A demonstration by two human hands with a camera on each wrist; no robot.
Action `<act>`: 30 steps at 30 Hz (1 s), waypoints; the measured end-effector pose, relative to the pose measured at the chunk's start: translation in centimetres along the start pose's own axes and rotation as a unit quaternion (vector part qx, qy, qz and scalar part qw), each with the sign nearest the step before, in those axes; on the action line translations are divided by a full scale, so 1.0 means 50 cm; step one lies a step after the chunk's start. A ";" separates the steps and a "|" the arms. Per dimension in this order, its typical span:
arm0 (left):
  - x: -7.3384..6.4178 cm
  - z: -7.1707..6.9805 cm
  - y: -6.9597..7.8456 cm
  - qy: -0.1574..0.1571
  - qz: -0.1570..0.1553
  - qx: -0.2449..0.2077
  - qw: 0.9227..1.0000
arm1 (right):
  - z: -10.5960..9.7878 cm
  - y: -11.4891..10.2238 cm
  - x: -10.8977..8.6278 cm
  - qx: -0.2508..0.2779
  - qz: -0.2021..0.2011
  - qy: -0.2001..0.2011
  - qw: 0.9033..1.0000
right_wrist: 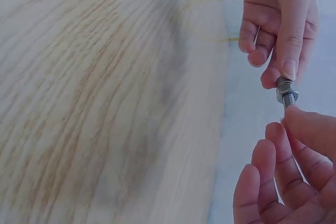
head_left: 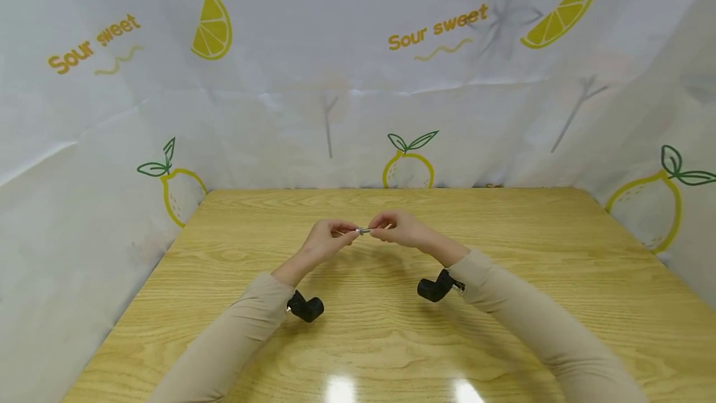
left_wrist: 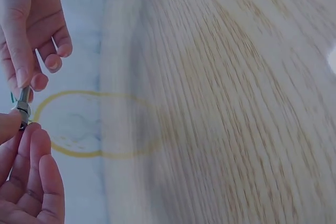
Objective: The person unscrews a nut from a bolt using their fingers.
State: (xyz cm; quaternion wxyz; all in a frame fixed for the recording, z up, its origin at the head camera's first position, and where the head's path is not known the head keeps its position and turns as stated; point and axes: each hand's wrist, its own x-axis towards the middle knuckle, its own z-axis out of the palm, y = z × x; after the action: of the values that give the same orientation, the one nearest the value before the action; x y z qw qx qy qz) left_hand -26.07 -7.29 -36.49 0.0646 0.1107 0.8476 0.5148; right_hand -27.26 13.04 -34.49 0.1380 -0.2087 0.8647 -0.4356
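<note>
Bolt (right_wrist: pixel 289 100) — threaded metal — carries a faceted nut (right_wrist: pixel 286 93)

Bolt (right_wrist: pixel 289 99) & nut (right_wrist: pixel 286 93): shiny metal. Tabletop (head_left: pixel 380 341): glossy wood, vis. grain. Sleeves (head_left: pixel 235 325): matt cloth.

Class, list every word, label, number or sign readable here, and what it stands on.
"Sour sweet": white backdrop, upper left of the head view.
"Sour sweet": same backdrop, right of centre.
Orange print at the backdrop's visible lower edge: cut off, too small to read.
Bolt: no readable marking.
</note>
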 end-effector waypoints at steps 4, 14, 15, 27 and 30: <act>-0.011 0.004 0.015 0.006 0.004 -0.023 1.000 | -0.010 -0.005 -0.014 0.001 -0.016 0.004 1.000; -0.034 0.010 0.036 0.005 0.032 -0.066 0.997 | -0.024 -0.018 -0.051 0.018 -0.041 0.017 0.999; -0.036 0.010 0.037 0.005 0.036 -0.067 0.997 | -0.025 -0.020 -0.055 0.020 -0.042 0.019 0.999; -0.050 0.018 0.042 0.002 0.068 -0.093 0.993 | -0.022 -0.029 -0.085 0.027 -0.031 0.029 0.999; -0.052 0.020 0.042 0.005 0.071 -0.090 0.993 | -0.017 -0.027 -0.086 0.037 -0.029 0.032 0.998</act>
State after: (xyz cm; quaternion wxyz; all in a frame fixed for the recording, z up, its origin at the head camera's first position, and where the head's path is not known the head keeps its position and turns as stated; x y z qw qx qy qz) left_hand -23.10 -6.16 -35.12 0.0334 0.1622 0.7883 0.5926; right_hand -23.54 14.99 -32.67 0.1054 -0.2147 0.8456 -0.4772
